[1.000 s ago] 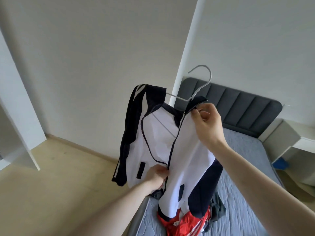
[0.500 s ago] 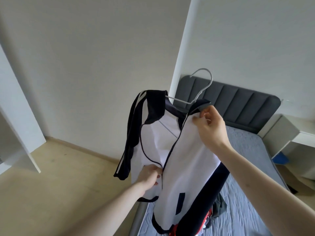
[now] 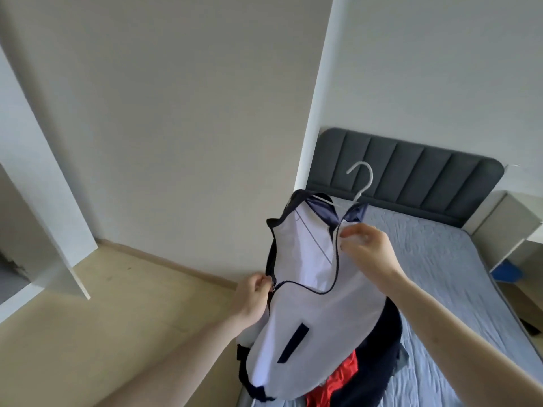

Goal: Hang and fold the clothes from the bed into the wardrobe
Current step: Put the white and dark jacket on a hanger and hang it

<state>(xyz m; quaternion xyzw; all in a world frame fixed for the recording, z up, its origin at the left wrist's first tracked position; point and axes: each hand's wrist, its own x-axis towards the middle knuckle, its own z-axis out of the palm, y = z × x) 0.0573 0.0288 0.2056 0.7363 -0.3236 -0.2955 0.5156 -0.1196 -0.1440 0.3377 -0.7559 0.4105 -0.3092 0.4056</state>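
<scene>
Head view. Item: white-and-navy jacket, on a white hanger, held over the bed's near left corner. Left hand pinches the zipper pull at mid-front. Right hand pinches the upper front edge just below the collar. Red garment lies beneath. Risk: the zipper may snag the fabric, or a tug may slip the jacket off its hanger.

1. I see the bed, with a blue-grey quilted cover and a dark padded headboard, standing on a pale wood floor.
2. On its near end lie a red garment and dark clothing, possibly one heap; the jacket hides much.
</scene>
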